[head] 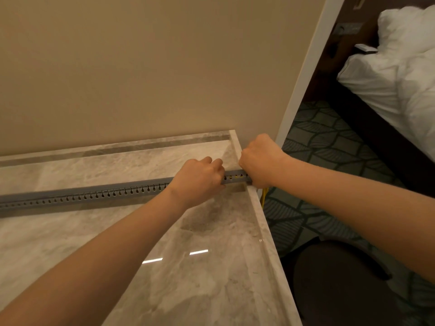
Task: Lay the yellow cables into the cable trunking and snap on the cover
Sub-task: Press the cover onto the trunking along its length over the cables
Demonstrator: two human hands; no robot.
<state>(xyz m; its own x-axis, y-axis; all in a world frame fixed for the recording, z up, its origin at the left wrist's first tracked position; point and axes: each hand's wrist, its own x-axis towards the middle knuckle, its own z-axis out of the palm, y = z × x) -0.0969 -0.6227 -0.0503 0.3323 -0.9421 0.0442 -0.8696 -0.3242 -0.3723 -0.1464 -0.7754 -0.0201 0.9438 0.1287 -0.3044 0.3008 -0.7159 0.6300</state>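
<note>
A long grey slotted cable trunking [94, 194] lies across the marble table [211, 278], running from the left edge to the table's right edge. A grey cover sits along its top. My left hand [200, 180] is curled over the trunking near its right end. Closed in a fist, my right hand [261, 161] grips the very end of the trunking at the table edge. Yellow cables show through the slots [237, 177] between my hands, and a yellow cable end [264, 196] hangs down past the table edge below my right hand.
A beige wall [141, 67] stands right behind the table. To the right are patterned green carpet [317, 142], a bed with white bedding [400, 78] and a dark round stool [341, 278] beside the table's right edge.
</note>
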